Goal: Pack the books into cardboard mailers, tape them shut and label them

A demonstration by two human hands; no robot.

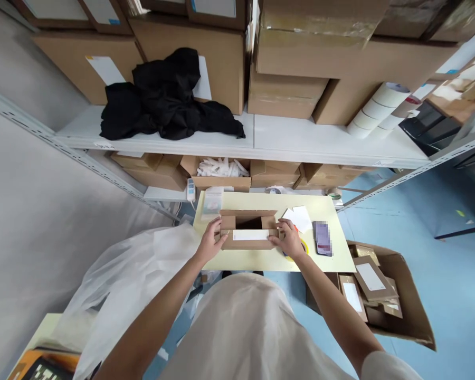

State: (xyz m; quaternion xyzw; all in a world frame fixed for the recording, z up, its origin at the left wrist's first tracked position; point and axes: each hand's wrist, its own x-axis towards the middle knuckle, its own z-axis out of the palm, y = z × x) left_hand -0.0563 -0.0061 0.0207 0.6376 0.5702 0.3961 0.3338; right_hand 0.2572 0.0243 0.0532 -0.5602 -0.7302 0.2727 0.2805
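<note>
A small cardboard box (pixel 247 244) with a white label on its near face is between my hands, over the pale yellow table (pixel 237 261). Its top flaps stand partly open around a dark gap. My left hand (pixel 212 240) grips the left end, thumb on the near side. At the right end, my right hand (pixel 288 238) holds it the same way. Partly under my right hand lies a yellow roll of tape (pixel 305 246). White cards (pixel 301 217) rest behind that hand, and a phone (pixel 322 238) lies to the right.
A grey shelf (pixel 301 142) crosses behind the table, bearing large cartons, a black cloth (pixel 170 97) and white rolls (pixel 376 111). A big carton (pixel 414 311) of labelled boxes stands on the floor at right. Translucent plastic sheeting (pixel 130 269) hangs at left.
</note>
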